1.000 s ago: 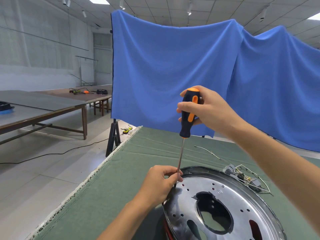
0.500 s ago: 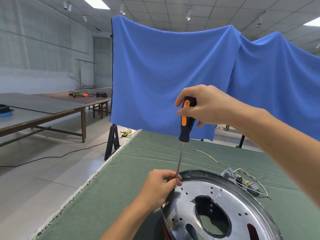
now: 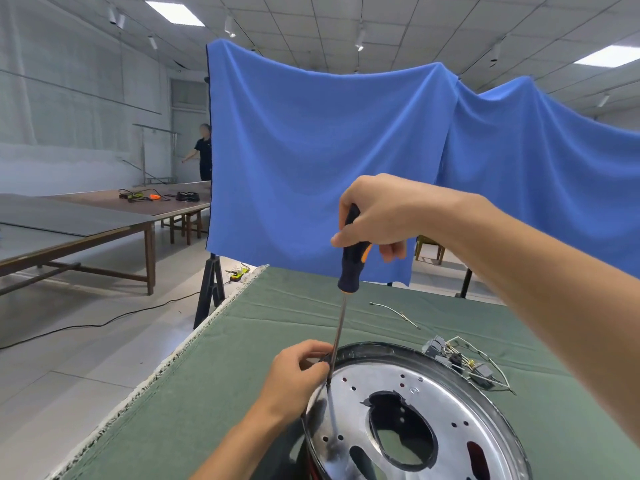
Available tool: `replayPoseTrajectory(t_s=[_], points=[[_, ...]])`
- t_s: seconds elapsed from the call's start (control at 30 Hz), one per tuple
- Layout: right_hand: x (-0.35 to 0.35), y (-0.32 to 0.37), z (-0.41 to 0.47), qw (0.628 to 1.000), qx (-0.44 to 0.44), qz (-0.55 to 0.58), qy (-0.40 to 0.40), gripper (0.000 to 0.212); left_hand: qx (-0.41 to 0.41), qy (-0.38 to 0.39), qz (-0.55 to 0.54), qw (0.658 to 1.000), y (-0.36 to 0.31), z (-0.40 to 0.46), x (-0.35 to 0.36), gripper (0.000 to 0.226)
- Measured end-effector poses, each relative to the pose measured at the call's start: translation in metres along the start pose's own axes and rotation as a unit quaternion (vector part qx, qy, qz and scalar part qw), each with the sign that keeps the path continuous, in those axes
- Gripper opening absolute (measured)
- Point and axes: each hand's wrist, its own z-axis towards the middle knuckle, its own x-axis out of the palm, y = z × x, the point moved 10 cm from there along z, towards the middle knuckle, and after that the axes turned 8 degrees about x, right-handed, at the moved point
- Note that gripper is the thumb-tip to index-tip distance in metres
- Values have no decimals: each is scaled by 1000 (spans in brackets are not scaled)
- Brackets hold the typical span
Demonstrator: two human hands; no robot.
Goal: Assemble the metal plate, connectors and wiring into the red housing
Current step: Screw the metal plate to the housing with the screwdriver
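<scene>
A green felt-covered table (image 3: 242, 375) is standing before a hanging blue cloth backdrop (image 3: 311, 161). Lying near right, the shiny round perforated metal plate (image 3: 450, 410) is reflecting light. The left hand (image 3: 294, 379) is pinching the black-and-orange-handled screwdriver (image 3: 348, 271) shaft; the right hand (image 3: 384, 213) is gripping its handle.

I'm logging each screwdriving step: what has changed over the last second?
The right hand has turned round the screwdriver handle, now covering its orange cap. A person has appeared beside the blue cloth. The left hand still pinches the shaft at the metal plate rim.
</scene>
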Motion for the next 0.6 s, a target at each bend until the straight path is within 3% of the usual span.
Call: replayPoseTrajectory(t_s=[0.17, 0.27, 0.33, 0.4, 0.53, 0.6], points=[[-12, -1, 3, 983, 6, -142, -114, 41, -33, 14, 0, 999, 10, -4, 1, 37], [6, 0, 1, 999, 13, -48, 13, 29, -35, 4, -2, 999, 10, -4, -1, 36], [8, 2, -1, 999, 0, 3, 47, 23, -39, -2, -7, 999, 11, -4, -2, 35], [0, 3, -2, 1000, -7, -29, 7, 20, -42, -1, -11, 999, 11, -4, -1, 34], [-12, 3, 1, 983, 16, -150, -105, 35, -46, -6, -18, 999, 10, -5, 0, 36], [-11, 1, 4, 982, 34, -157, -103, 36, -46, -8, -18, 999, 11, -5, 0, 36]])
